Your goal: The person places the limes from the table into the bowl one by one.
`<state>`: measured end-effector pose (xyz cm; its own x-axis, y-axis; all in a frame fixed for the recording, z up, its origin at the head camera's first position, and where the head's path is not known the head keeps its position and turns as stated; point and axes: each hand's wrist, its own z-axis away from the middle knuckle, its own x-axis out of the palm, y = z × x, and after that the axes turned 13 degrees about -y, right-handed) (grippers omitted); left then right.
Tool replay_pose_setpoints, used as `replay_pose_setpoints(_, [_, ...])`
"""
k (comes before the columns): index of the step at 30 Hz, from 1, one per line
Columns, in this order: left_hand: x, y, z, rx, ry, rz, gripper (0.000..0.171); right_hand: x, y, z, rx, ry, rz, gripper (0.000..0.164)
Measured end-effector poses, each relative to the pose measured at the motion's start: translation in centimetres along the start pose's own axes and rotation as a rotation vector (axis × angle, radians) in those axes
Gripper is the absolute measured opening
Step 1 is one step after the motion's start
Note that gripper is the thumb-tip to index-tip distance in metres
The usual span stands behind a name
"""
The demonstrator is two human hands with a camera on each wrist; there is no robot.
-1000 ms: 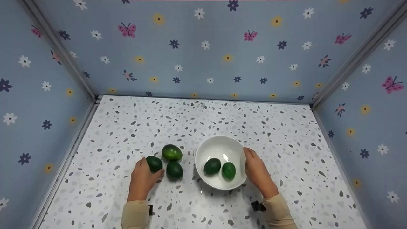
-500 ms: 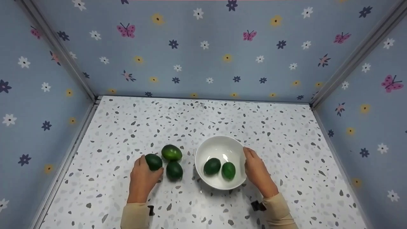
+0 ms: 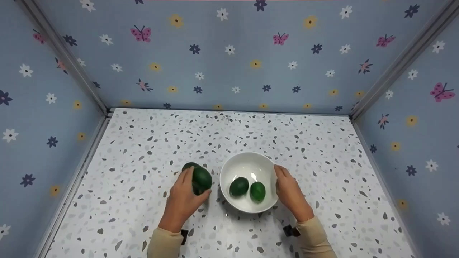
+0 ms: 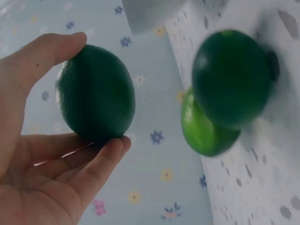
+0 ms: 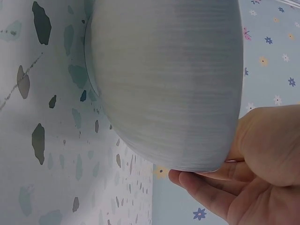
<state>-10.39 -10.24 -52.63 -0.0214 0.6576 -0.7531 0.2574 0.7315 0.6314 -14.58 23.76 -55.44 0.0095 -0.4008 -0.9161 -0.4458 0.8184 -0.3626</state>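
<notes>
The left hand [image 3: 184,197] pinches a dark green fruit [image 3: 202,178] between the thumb on one side and the fingertips on the other, its grip spread about as wide as the fruit; the left wrist view shows this fruit held apart from two others, a darker fruit [image 4: 232,77] and a brighter, lighter green fruit [image 4: 206,124], which overlap each other in that view; from the head these two are mostly hidden behind the held fruit and the left hand, so I cannot tell whether they touch; the right hand [image 3: 291,195] holds the white bowl [image 3: 247,161] at its rim, on the right side, and in the right wrist view its fingertips lie against the rim while the thumb is largely hidden by the bowl; the bowl stands upright on the white, speckled surface [image 3: 304,143], just to the right of the held fruit; inside it, toward the near side, lie a larger dark fruit [image 3: 239,187] and, beside it on the right, a smaller, brighter fruit [image 3: 258,191]; both arms wear beige sleeves [image 3: 165,243], with a small black piece [image 3: 290,231] near each wrist; blue walls [image 3: 229,36] printed with flowers and butterflies rise behind the surface and at both sides, with grey metal posts [image 3: 80,70] in the corners.
</notes>
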Motion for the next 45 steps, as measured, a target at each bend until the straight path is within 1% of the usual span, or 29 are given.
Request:
replay_pose_setpoints(6, [1.0, 1.8, -0.7, 0.087, -0.066, 0.018, 0.087, 0.1, 0.1, -0.1, 0.005, -0.002, -0.002, 0.049])
replay_pose_setpoints(12, [2.2, 3.1, -1.4, 0.189, -0.112, -0.032, 0.085, 0.2, 0.2, -0.1, 0.013, -0.002, -0.011, 0.048])
replay_pose_setpoints(16, [3.0, 3.8, -1.8, 0.226, -0.159, -0.064, 0.085, 0.1, 0.2, -0.1, 0.017, 0.002, -0.011, 0.048])
replay_pose_setpoints(20, [3.7, 4.2, -2.0, 0.243, -0.212, -0.094, 0.085, 0.1, 0.1, -0.1, 0.021, -0.005, -0.018, 0.049])
replay_pose_setpoints(22, [3.9, 4.3, -2.1, 0.239, -0.239, -0.111, 0.085, 0.0, 0.0, -0.1, 0.025, -0.011, -0.020, 0.049])
replay_pose_setpoints(24, [4.0, 4.3, -2.0, 0.225, -0.268, -0.125, 0.085, 0.0, -0.1, -0.1, 0.031, -0.018, -0.026, 0.050])
replay_pose_setpoints(27, [3.9, 4.3, -1.8, 0.201, -0.309, -0.127, 0.085, 0.0, 0.1, 0.0, 0.011, -0.008, -0.007, 0.050])
replay_pose_setpoints(29, [3.9, 4.2, -1.8, 0.190, -0.322, -0.127, 0.085, 0.1, 0.1, 0.0, -0.002, 0.001, 0.004, 0.050])
replay_pose_setpoints(31, [3.8, 4.1, -1.7, 0.188, -0.319, -0.125, 0.084, 0.1, 0.2, 0.0, -0.019, 0.013, 0.018, 0.051])
replay_pose_setpoints(33, [3.7, 3.9, -1.7, 0.192, -0.304, -0.121, 0.084, 0.0, 0.1, 0.0, -0.017, 0.013, 0.015, 0.051])
replay_pose_setpoints(38, [3.2, 3.2, -1.3, 0.190, -0.240, -0.089, 0.083, 0.1, 0.1, 0.1, -0.026, 0.018, 0.030, 0.049])
replay_pose_setpoints(45, [2.2, 1.9, -0.9, 0.112, -0.174, -0.097, 0.080, 0.1, 0.2, 0.1, -0.030, 0.025, 0.025, 0.049])
